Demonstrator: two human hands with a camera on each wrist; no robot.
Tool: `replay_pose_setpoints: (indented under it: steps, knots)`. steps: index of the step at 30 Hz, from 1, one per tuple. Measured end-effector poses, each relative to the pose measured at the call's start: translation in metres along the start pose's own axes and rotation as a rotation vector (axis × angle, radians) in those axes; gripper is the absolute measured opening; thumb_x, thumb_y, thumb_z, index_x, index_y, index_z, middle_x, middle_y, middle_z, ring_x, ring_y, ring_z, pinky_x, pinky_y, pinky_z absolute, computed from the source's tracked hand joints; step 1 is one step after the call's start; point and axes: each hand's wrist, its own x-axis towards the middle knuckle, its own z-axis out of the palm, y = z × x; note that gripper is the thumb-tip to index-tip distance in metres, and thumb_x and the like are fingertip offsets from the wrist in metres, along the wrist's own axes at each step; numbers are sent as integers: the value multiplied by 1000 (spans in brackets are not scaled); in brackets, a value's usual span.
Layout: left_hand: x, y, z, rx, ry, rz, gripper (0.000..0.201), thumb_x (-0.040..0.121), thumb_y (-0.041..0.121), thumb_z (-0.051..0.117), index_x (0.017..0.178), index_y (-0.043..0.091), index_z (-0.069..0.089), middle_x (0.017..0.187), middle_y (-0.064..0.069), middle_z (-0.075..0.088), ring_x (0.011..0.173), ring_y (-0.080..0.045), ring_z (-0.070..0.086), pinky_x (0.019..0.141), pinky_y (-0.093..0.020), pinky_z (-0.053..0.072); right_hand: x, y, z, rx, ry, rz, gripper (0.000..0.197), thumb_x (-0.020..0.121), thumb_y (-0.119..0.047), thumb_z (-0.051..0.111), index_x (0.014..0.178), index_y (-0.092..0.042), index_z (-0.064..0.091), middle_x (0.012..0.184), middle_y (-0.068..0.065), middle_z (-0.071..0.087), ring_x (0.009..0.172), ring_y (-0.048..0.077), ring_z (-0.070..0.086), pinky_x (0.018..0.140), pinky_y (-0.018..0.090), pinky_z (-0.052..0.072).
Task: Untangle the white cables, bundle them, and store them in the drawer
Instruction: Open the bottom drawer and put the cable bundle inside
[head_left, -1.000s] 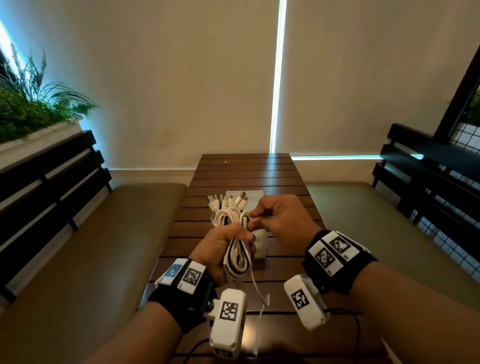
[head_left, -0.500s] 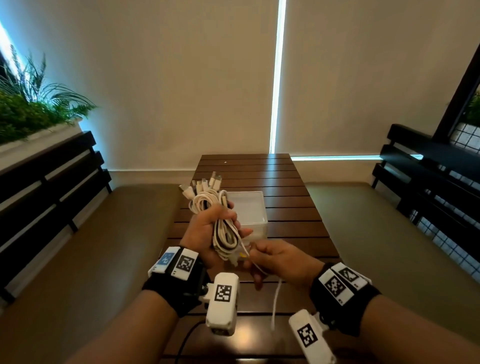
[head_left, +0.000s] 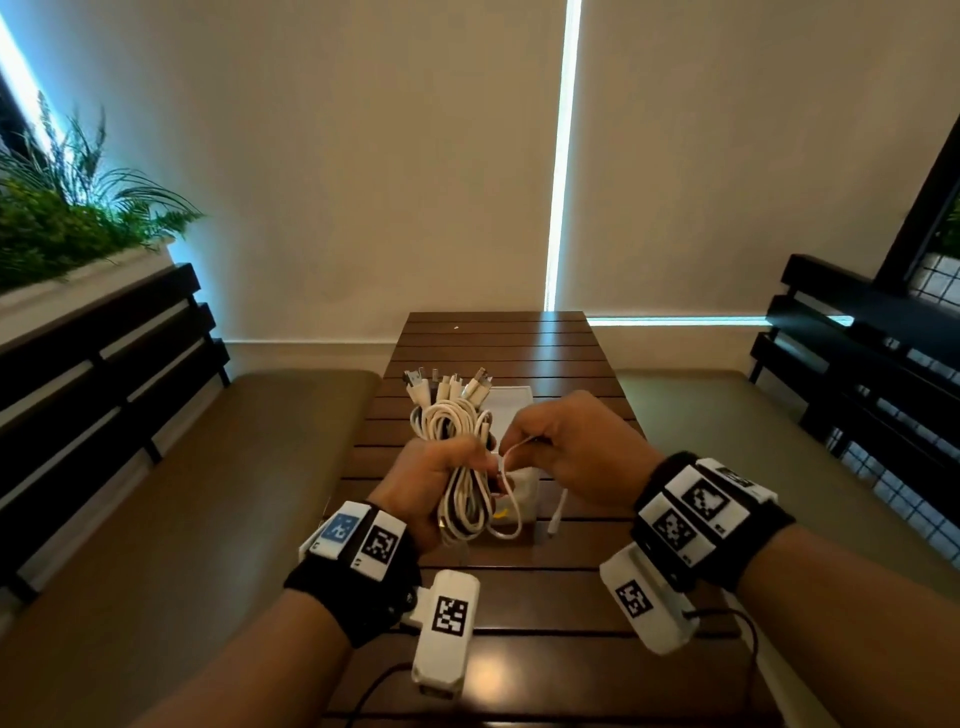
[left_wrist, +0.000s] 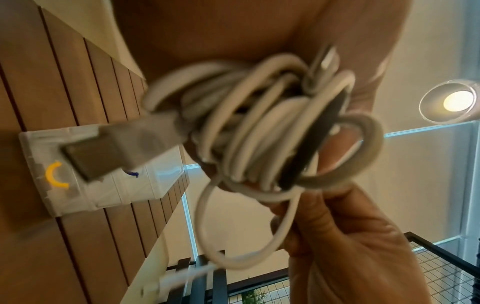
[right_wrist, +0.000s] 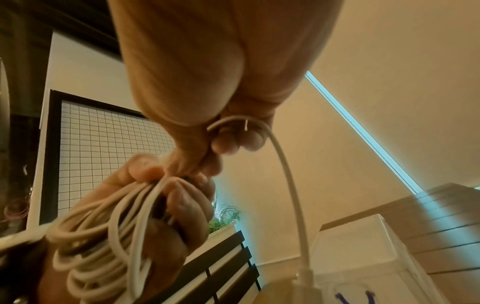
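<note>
My left hand (head_left: 457, 467) grips a coiled bundle of white cables (head_left: 451, 423) upright above the wooden table (head_left: 498, 343), its plugs (head_left: 447, 384) fanned out at the top. Just to its right, my right hand (head_left: 524, 441) pinches one loose white strand (head_left: 511, 512) that loops down beside the bundle; the strand's free end (head_left: 555, 522) dangles. The clear plastic drawer box (head_left: 511, 397) stands on the table behind the hands. In the left wrist view the bundle (left_wrist: 259, 133) and a USB plug (left_wrist: 103, 154) are blurred. The right wrist view shows the strand (right_wrist: 285, 174) leaving my fingers (right_wrist: 228, 144).
Padded benches (head_left: 208, 493) with dark slatted backs (head_left: 104, 364) run along both sides of the table. A planter with green leaves (head_left: 62, 228) sits above the left bench. The drawer box (left_wrist: 103, 191) has a yellow mark (left_wrist: 57, 176) on its front.
My right hand dropped below the bundle with the loose strand, then rose again to the bundle's right. The left hand kept its grip and shifted slightly right.
</note>
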Motion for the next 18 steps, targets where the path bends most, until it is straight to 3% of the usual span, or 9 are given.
replay_pose_setpoints:
  steps: [3,6,11,13,16,18]
  knots:
    - [0,-1,1,4,-35,-1,29,58,4,67,86,0,61,72,-16,62,65,-26,66,54,-32,53,-2,2,5,16,123,9,7,85,-21,70,86,-15,70,76,-6,69,68,6,63,66,25,54]
    - [1,-3,-2,11,-21,-34,19,61,5,67,79,2,61,66,-14,59,56,-24,61,53,-32,52,-3,3,8,21,232,6,13,84,-25,71,81,-13,68,69,-8,62,62,7,57,58,20,48]
    - [0,-8,-3,-21,-99,-83,20,58,15,81,71,6,68,61,-8,61,55,-20,62,54,-30,53,-3,1,11,-13,269,-4,7,87,-19,67,83,-13,68,73,-3,65,65,8,58,61,30,53]
    - [-1,-9,-3,-20,-94,-92,24,57,13,83,74,5,69,64,-9,63,57,-21,64,55,-31,54,-3,3,12,-22,303,23,8,86,-20,68,81,-13,68,72,-4,65,64,7,57,61,29,53]
    - [-1,-10,-2,27,-44,-90,19,59,3,72,77,2,65,66,-12,61,58,-23,63,57,-32,53,-3,4,11,-61,361,59,14,83,-23,72,76,-14,65,66,-7,58,59,5,50,56,21,45]
    - [-1,-10,1,-3,-13,-85,16,59,0,64,74,3,64,63,-12,60,56,-22,61,56,-30,52,0,3,7,-85,290,71,16,84,-26,71,76,-14,65,66,-6,58,59,7,50,56,21,44]
